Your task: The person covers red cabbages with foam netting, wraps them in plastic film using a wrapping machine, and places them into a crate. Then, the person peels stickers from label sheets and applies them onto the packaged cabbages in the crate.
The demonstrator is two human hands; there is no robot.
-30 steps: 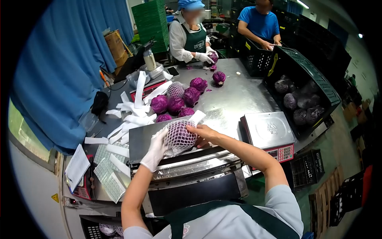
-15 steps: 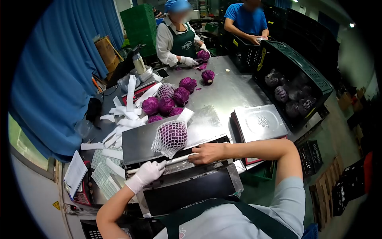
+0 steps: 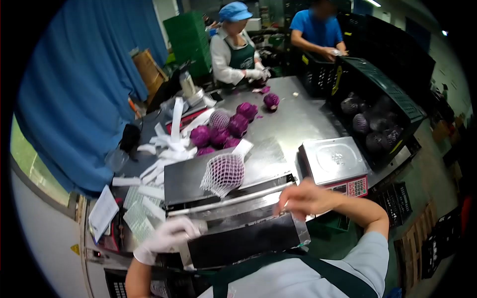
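My left hand (image 3: 171,237), in a white glove, is over the left end of the wrapping device's black plate (image 3: 248,240). Its fingers are bent together and blurred; what they hold is too unclear to name. At the plate's right end my bare right hand (image 3: 302,199) has its fingers curled in a pinch, their contents hard to see. A shiny clear film (image 3: 238,218) shows between the hands. Beyond it, a purple cabbage in white foam net (image 3: 226,173) rests on the device's flat top, touched by neither hand. A white strip (image 3: 242,148) lies behind the cabbage.
Bare purple cabbages (image 3: 238,125) and white foam strips (image 3: 171,144) lie beyond the device. A scale (image 3: 334,160) stands right, near a tilted black crate (image 3: 397,92) of netted cabbages. Two co-workers stand across the table, one with gloved hands (image 3: 258,74) at a cabbage.
Both hands let go of the netted cabbage, which now lies on the device. They went down to the bar at its front, then back toward my body and farther apart.
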